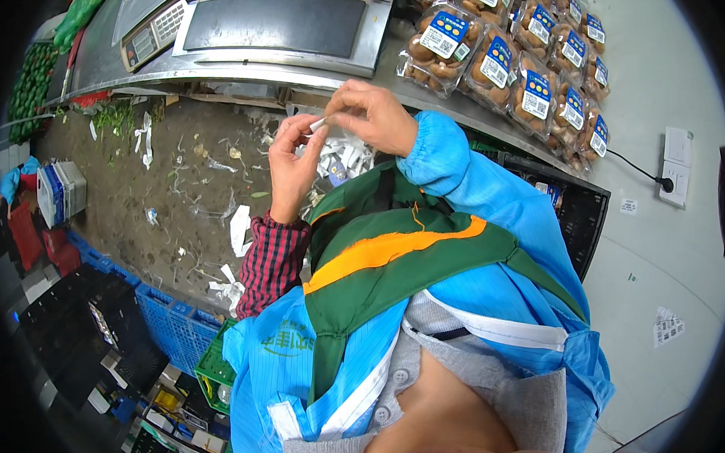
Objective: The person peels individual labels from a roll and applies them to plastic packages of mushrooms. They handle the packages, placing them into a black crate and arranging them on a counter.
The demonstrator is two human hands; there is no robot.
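My left hand (291,163) is raised in front of the counter edge, its thumb and fingers closed on a small white paper strip (317,125). Close beside it, my right hand (375,118) has its fingers pinched together at the strip's other end. The strip looks rolled or folded, and the right fingertips partly cover it. A red-and-black checked cuff (272,258) shows at my left wrist and a blue sleeve (440,148) at my right. Beyond both hands lies a weighing scale (280,26) with a flat dark platform.
Clear boxes (496,62) of brown rounded produce are stacked on the counter at right. A keypad (154,34) adjoins the scale. White paper scraps (352,156) heap below my hands, with more litter on the brown floor (170,209). Blue crates (170,321) stand at left, a wall socket (676,183) at right.
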